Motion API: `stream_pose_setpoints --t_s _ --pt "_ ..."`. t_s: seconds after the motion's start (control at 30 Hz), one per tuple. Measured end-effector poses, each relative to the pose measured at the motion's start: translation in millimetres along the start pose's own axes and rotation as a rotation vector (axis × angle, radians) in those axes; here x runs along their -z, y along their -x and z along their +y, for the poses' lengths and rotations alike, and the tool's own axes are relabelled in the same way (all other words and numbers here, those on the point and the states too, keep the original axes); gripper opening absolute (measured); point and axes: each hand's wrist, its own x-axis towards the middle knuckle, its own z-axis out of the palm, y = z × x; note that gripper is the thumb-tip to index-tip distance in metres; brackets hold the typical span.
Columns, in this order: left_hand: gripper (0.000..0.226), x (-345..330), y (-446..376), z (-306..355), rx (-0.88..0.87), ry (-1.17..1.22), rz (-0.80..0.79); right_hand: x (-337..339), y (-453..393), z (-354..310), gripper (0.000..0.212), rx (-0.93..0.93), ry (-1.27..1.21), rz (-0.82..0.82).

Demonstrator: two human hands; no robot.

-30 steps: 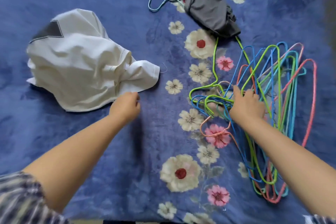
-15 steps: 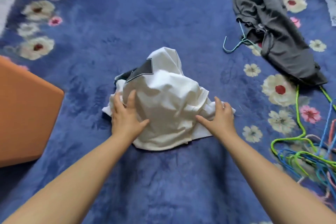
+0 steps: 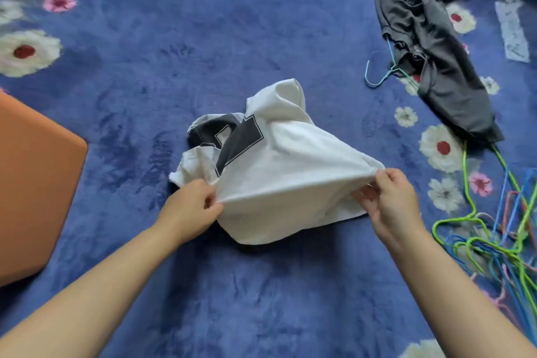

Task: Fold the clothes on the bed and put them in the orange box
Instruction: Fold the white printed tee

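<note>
A white T-shirt (image 3: 279, 166) with a dark grey print lies crumpled in the middle of the blue flowered bedspread (image 3: 203, 32). My left hand (image 3: 190, 206) pinches its near edge on the left. My right hand (image 3: 389, 200) pinches the same edge on the right, and the cloth is stretched taut and lifted between them. A corner of the orange box (image 3: 32, 183) shows at the left edge. A dark grey garment (image 3: 430, 46) lies at the upper right, partly on a teal hanger (image 3: 380, 75).
A heap of coloured wire hangers (image 3: 499, 229), green, blue and pink, lies at the right edge close to my right forearm. A pale patch (image 3: 511, 29) sits on the bedspread at the far right.
A second ago my right hand was on the hangers and my left at the shirt. Half a second ago both hands lay flat on it. Now both pinch its edge and lift it.
</note>
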Motion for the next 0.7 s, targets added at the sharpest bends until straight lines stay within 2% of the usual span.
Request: stream_pose_setpoints --t_s 0.07,0.13,0.17,0.2,0.27,0.3,0.37,0.4,0.43,0.5,0.53,0.57,0.63,0.7 --pt "0.032 -2 14 9 -0.123 -0.093 -0.293 8 22 -5 0.03 -0.068 -0.215 -0.066" --pt "0.029 -5 27 20 -0.204 -0.081 -0.551 17 37 1 0.032 -0.108 -0.061 -0.109" --pt "0.026 -4 30 25 -0.231 -0.054 -0.559 23 41 7 0.031 -0.138 0.093 -0.154" --pt "0.033 -3 30 27 -0.269 -0.031 -0.491 32 43 14 0.031 -0.183 0.225 -0.212" --pt "0.062 -3 23 27 -0.32 -0.01 -0.207 50 45 28 0.028 -0.255 0.444 -0.339" --pt "0.062 -4 17 29 -0.355 -0.027 -0.052 60 45 35 0.022 -0.234 0.549 -0.409" --pt "0.037 -6 7 41 -0.497 -0.069 0.18 72 48 44 0.011 -0.105 0.721 -0.535" --pt "0.023 -7 2 52 -0.576 -0.077 0.269 76 50 49 0.02 -0.012 0.823 -0.609" --pt "0.022 -12 -4 67 -0.646 -0.076 0.34 81 53 52 0.028 0.099 0.958 -0.692" --pt "0.039 -19 -14 95 -0.764 -0.138 0.374 85 60 60 0.037 0.286 1.269 -0.894" --pt "0.048 -25 -14 115 -0.802 -0.27 0.328 94 66 63 0.034 0.353 1.42 -0.977" --pt "0.054 -28 -12 132 -0.783 -0.459 0.211 101 72 62 0.03 0.389 1.53 -1.053" --pt "0.05 -38 -5 154 -0.622 -0.81 -0.191 122 80 55 0.028 0.402 1.648 -1.174" --pt "0.041 -50 8 165 -0.449 -1.025 -0.489 151 78 43 0.028 0.352 1.731 -1.23"
